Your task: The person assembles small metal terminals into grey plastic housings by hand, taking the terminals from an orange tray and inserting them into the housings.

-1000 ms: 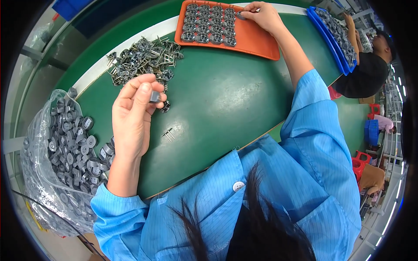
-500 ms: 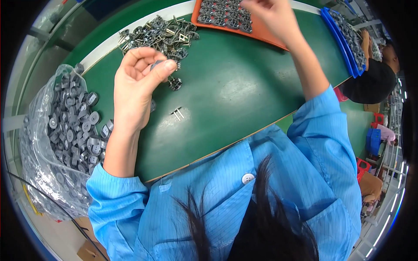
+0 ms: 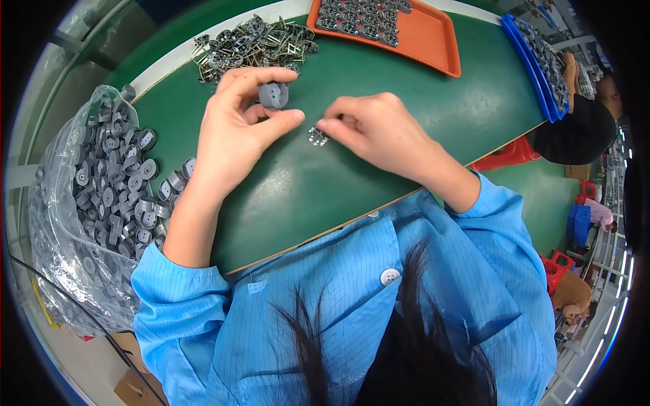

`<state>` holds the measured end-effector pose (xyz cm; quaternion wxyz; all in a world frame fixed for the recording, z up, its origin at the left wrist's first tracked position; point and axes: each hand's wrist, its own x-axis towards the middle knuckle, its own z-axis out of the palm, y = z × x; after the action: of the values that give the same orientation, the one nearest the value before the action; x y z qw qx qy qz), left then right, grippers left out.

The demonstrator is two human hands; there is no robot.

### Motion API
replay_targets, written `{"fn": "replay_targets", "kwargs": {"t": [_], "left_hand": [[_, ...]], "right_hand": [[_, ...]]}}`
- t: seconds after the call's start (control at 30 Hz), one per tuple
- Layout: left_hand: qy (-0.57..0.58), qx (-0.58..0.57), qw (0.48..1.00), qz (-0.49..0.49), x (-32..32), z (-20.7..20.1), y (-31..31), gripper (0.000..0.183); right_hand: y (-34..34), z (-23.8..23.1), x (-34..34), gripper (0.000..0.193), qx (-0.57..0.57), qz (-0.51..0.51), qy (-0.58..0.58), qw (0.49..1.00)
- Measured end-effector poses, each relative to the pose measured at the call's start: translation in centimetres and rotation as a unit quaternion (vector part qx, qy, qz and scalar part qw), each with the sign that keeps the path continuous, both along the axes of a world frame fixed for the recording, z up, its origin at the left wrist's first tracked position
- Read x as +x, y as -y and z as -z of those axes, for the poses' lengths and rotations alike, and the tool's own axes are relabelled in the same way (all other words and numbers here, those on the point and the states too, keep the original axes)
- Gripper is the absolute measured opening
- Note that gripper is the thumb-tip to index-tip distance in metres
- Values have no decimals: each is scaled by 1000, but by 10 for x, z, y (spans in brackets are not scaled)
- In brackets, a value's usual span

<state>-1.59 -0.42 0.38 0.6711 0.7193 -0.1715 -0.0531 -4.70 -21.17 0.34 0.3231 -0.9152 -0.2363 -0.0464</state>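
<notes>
Between the thumb and fingers of my left hand (image 3: 233,132) sits a small grey round plastic housing (image 3: 273,95), its face with small holes turned toward me. My right hand (image 3: 386,132) is just to the right, fingers closed in a pinch on the edge of a small round circuit board (image 3: 317,136). The two parts are apart, both over the green table (image 3: 325,196). Beyond my left hand is a heap of similar dark boards with metal pins (image 3: 261,47).
At the left, a clear plastic bag (image 3: 51,223) spills many grey housings (image 3: 112,176) onto the table. An orange tray (image 3: 437,44) with rows of assembled parts (image 3: 359,19) stands at the back. Blue trays (image 3: 535,71) are at the far right, beside a co-worker in black (image 3: 575,132).
My right hand has come down from the orange tray toward my left hand and now pinches a circuit board. The grey housing has turned to show its holes. The loose pins on the table no longer show.
</notes>
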Motion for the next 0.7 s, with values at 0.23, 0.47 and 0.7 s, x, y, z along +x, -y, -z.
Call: {"fn": "replay_targets", "kwargs": {"t": [0.23,0.47,0.7], "left_hand": [[-45,26,998,47,-4,-2,5,43],[-6,71,997,28,-2,0,3,41],[-102,-17,992,70,-1,-1,2,39]], "right_hand": [[7,2,15,19,2,-169,-7,986],[12,-8,5,18,-60,-120,-141,981],[20,-4,7,15,30,-152,-83,984]]}}
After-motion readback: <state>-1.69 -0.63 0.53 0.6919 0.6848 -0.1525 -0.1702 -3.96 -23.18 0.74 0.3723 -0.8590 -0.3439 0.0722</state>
